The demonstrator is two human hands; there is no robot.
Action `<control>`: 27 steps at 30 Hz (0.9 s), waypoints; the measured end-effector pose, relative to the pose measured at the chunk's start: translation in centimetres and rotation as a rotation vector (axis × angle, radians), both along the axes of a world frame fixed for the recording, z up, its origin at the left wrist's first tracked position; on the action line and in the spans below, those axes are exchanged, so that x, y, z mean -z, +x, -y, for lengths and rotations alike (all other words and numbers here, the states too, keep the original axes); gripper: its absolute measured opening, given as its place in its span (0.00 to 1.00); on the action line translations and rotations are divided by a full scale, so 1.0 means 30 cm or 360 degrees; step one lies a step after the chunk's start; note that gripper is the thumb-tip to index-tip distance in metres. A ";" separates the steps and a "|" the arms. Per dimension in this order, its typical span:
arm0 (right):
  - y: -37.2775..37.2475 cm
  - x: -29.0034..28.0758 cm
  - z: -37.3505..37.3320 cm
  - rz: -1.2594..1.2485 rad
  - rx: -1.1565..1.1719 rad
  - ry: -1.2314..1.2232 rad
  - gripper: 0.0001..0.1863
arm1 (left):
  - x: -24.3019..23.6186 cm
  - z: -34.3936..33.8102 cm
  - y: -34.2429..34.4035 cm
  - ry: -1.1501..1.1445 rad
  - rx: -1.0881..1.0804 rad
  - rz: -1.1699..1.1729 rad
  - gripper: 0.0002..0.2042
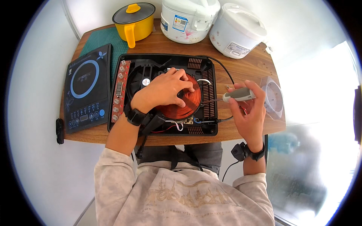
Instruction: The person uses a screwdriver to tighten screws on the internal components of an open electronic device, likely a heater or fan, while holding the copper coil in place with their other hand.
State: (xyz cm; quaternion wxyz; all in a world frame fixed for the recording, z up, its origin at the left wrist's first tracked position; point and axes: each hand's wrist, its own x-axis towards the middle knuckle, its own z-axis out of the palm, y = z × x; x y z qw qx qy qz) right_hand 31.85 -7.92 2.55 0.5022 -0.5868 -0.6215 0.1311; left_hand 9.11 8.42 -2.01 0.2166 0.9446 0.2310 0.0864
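An opened black induction cooker housing (208, 127) lies on the table with a round copper coil (175, 111) inside. My left hand (169, 88) grips the coil from above, fingers bent and thumb on the windings, partly hiding its middle. My right hand (249, 115) is closed round a grey-handled screwdriver (235, 95), whose shaft points left to the coil's right edge. A red control board (117, 101) sits along the housing's left side, beside a black fan (134, 77).
A closed induction cooker (86, 113) and green mat (100, 37) are at left. Behind stand a yellow pot (137, 30) and two white rice cookers (184, 9) (233, 28). A clear round plastic part (273, 98) lies at right on the wooden table (260, 67). Cables run around the housing.
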 end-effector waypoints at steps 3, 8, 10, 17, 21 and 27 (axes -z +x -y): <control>0.010 0.025 0.021 -0.0099 0.0029 0.0076 0.32 | -0.004 0.001 0.003 -0.0024 -0.0001 0.0004 0.25; 0.015 0.037 0.083 0.0178 0.0173 0.0072 0.29 | -0.003 -0.001 -0.005 -0.0030 -0.0017 -0.0010 0.25; 0.016 0.033 0.099 0.0355 0.0183 0.0118 0.27 | -0.004 0.001 0.001 -0.0030 -0.0016 -0.0015 0.25; 0.005 0.028 0.103 0.0609 0.0186 0.0254 0.23 | -0.006 -0.001 0.003 -0.0030 -0.0009 0.0005 0.25; 0.002 0.022 0.111 0.0668 0.0188 0.0255 0.22 | 0.000 0.000 0.002 -0.0027 -0.0013 0.0012 0.25; 0.006 0.026 0.124 0.0378 0.0312 0.0068 0.21 | -0.004 0.001 0.004 -0.0026 -0.0016 -0.0009 0.25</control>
